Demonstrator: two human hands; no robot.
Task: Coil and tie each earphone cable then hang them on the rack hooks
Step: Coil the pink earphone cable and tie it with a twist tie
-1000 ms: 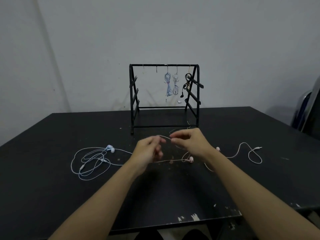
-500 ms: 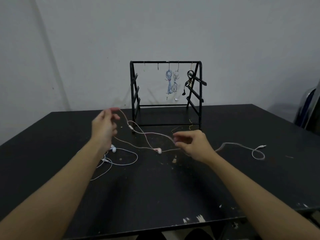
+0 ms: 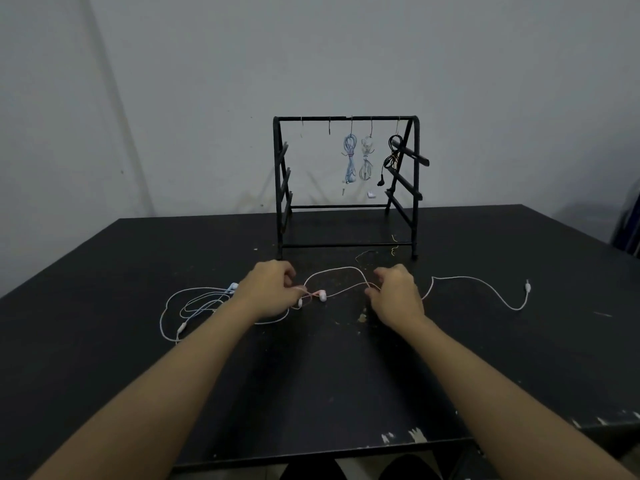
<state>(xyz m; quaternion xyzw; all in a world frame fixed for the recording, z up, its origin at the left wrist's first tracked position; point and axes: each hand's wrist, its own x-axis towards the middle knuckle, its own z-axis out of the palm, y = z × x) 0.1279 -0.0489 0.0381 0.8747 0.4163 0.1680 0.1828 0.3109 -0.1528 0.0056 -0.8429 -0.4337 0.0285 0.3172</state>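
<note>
A pink earphone cable [image 3: 341, 270] stretches across the black table [image 3: 104, 358] between my hands. My left hand [image 3: 266, 292] pinches it near its two earbuds [image 3: 322, 294]. My right hand [image 3: 398, 296] pinches it further along, and the rest trails right to the plug [image 3: 527, 287]. A loose light-blue earphone cable [image 3: 197, 303] lies in loops to the left of my left hand. Behind my hands stands the black rack [image 3: 346, 185]. Three tied coils hang from its top hooks: blue [image 3: 350, 159], white [image 3: 366, 157] and black [image 3: 393, 157].
Two bare hooks [image 3: 329, 126] hang on the left part of the rack's top bar. A thin wire tie [image 3: 394, 244] lies by the rack's right foot. Crumbs and scuffs mark the table near my right hand. A chair edge [image 3: 628, 223] shows at the far right.
My left hand, which had lifted the pink cable up and to the left, has come back down to the table near the earbuds. My right hand has kept its pinch on the cable.
</note>
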